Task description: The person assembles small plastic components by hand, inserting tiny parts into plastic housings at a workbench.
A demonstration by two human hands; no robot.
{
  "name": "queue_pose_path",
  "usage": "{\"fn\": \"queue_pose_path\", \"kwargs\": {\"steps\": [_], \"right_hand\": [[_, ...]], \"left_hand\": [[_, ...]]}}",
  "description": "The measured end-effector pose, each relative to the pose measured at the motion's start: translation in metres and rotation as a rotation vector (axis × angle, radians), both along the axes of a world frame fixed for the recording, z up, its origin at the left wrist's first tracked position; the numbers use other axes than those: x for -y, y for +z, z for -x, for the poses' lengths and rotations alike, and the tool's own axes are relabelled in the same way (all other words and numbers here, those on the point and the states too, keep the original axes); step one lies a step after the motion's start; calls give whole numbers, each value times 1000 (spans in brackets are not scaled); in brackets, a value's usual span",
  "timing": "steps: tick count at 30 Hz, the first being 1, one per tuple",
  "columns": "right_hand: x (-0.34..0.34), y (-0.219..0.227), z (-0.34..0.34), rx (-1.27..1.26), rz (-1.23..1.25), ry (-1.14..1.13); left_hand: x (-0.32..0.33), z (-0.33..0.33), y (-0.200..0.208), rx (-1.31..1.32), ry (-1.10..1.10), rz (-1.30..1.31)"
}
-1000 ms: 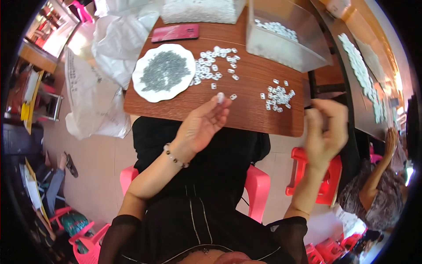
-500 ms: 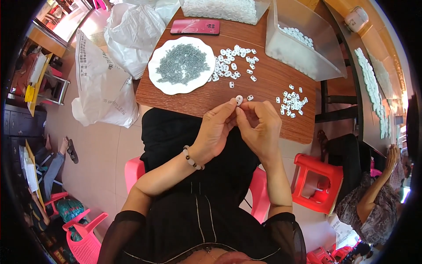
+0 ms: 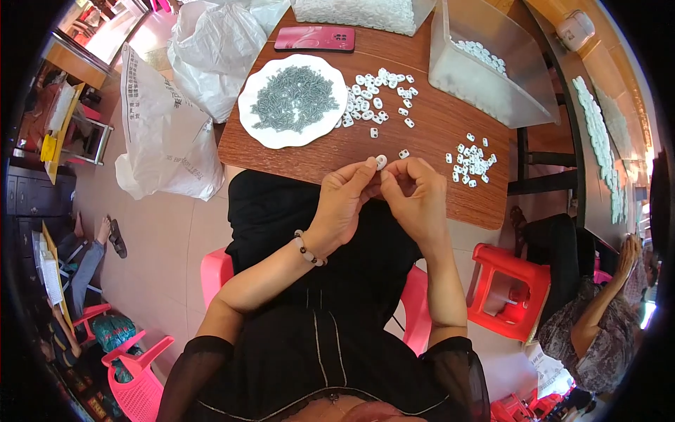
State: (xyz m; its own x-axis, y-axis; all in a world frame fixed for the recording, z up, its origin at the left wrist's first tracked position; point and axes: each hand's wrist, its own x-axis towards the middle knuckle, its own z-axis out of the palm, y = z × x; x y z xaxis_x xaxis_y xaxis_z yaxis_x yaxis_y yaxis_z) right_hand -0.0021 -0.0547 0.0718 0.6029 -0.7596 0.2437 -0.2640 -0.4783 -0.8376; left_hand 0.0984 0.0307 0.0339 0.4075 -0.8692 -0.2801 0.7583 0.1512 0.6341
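My left hand (image 3: 344,200) pinches a small white oval plastic piece (image 3: 381,162) with two dark holes, between thumb and forefinger above the table's near edge. My right hand (image 3: 418,200) is closed right beside it, thumb and fingertips pressed together; whatever they hold is too small to make out. A single white piece (image 3: 403,153) lies just beyond the right fingers. Farther off is a loose group of white oval pieces (image 3: 364,102). Left of them a white scalloped plate (image 3: 247,105) bears a heap of small grey screw-like pieces (image 3: 294,98). To the right is a pile of small white two-holed pieces (image 3: 472,165).
On the brown table (image 3: 309,163) lies a pink phone (image 3: 314,39). Two clear bins (image 3: 485,98) of white pieces stand at the back. White sacks (image 3: 165,141) are on the left, a red stool (image 3: 508,295) on the right. Another person's arm (image 3: 605,302) rests at a side table.
My right fingertips have drawn slightly away from the white oval piece, and its face is turned up more. The whole view has shifted slightly.
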Motion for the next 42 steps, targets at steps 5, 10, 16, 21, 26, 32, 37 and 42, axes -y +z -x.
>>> {"fn": "queue_pose_path", "kwargs": {"steps": [5, 10, 16, 21, 26, 32, 37, 42], "right_hand": [[3, 8, 3, -20, -241, 65], [3, -3, 7, 11, -274, 51], [-2, -5, 11, 14, -256, 73], [-12, -9, 12, -22, -88, 143], [-13, -9, 9, -65, -94, 152], [-10, -7, 4, -212, -95, 255], [-7, -6, -1, -204, -127, 248], [19, -3, -2, -307, 370, -173]], "left_hand": [[2, -5, 1, 71, 63, -71], [0, -26, 3, -23, 110, -90], [-16, -40, -3, -148, -100, -73], [-24, -34, 0, -80, -255, -125], [-30, -36, -2, 260, -369, -111], [-35, -38, -3, 568, -317, -172], [-37, -38, -7, 628, -286, -208], [-37, -43, -8, 559, -241, -220]]}}
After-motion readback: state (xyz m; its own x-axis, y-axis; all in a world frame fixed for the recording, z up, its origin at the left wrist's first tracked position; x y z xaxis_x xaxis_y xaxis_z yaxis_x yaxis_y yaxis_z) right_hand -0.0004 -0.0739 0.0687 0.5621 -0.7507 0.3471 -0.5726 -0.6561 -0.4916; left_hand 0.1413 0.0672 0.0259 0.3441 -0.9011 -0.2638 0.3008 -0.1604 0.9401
